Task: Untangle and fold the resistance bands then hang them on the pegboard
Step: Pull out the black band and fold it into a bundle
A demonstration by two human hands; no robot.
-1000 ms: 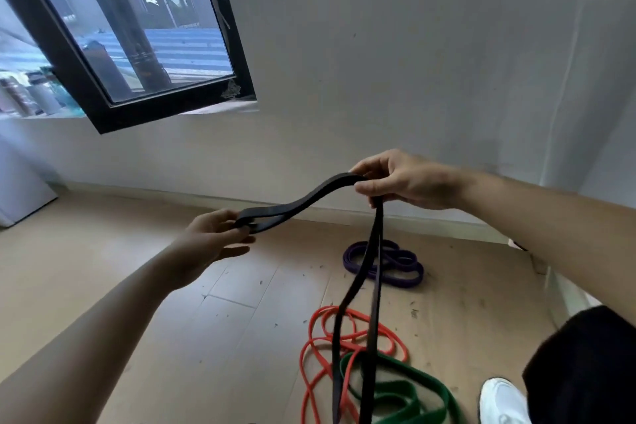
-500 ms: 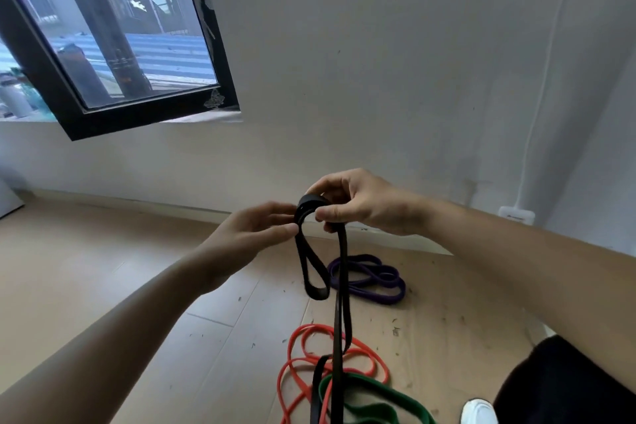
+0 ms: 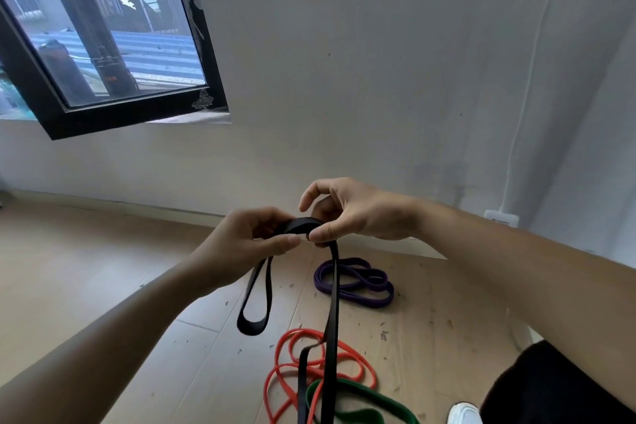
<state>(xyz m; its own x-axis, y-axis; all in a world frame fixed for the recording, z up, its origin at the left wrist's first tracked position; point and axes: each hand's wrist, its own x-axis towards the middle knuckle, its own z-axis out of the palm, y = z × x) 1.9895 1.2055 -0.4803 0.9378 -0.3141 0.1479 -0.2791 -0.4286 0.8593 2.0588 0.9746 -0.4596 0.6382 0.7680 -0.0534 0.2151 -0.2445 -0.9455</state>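
Observation:
A black resistance band [image 3: 333, 306] is held up in front of me, folded over at the top. My left hand [image 3: 247, 241] grips the fold from the left, and a short loop hangs below it. My right hand [image 3: 347, 213] pinches the same fold from the right with thumb and fingers, index finger raised. The band's long strands drop from there to the floor. On the wooden floor lie a red band [image 3: 292, 372], a green band [image 3: 364, 406] and a coiled purple band [image 3: 358, 280]. No pegboard is in view.
A white wall faces me, with a dark-framed window [image 3: 113, 113] at upper left. A white socket [image 3: 500, 217] with a cable sits low on the wall at right. My white shoe [image 3: 463, 413] and dark clothing [image 3: 550, 389] show at bottom right.
My hands have come together from being spread apart. The stretched section of black band is now folded, with a short loop hanging under my left hand.

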